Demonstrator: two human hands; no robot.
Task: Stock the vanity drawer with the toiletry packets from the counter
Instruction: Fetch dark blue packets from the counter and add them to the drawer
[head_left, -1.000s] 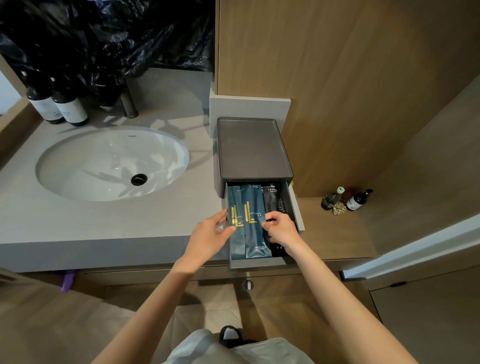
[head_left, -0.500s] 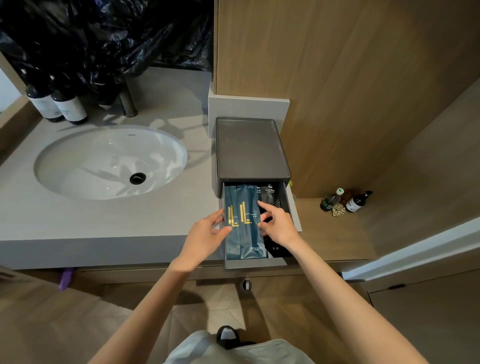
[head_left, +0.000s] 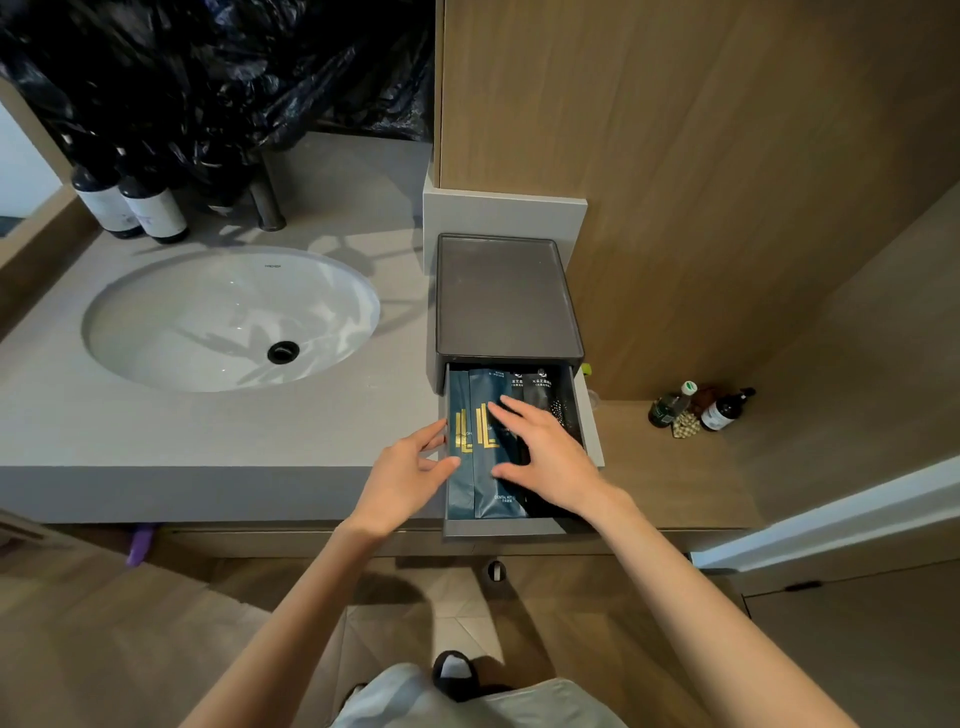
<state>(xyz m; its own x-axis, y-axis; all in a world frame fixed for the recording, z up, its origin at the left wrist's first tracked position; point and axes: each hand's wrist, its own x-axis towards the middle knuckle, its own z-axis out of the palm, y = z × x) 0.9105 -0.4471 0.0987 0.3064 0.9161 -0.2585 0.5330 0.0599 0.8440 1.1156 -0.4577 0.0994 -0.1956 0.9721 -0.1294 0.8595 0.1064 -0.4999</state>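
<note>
- The drawer of a grey organizer box stands pulled open at the right end of the counter, beside the sink.
- Blue toiletry packets with gold marks lie lengthwise in its left part; dark packets lie along its right side.
- The right hand rests flat on the packets, fingers straight and spread, grasping nothing.
- The left hand is at the drawer's left wall, thumb on the leftmost blue packet; I cannot tell whether it pinches.
- Two dark bottles stand behind the sink.
</note>
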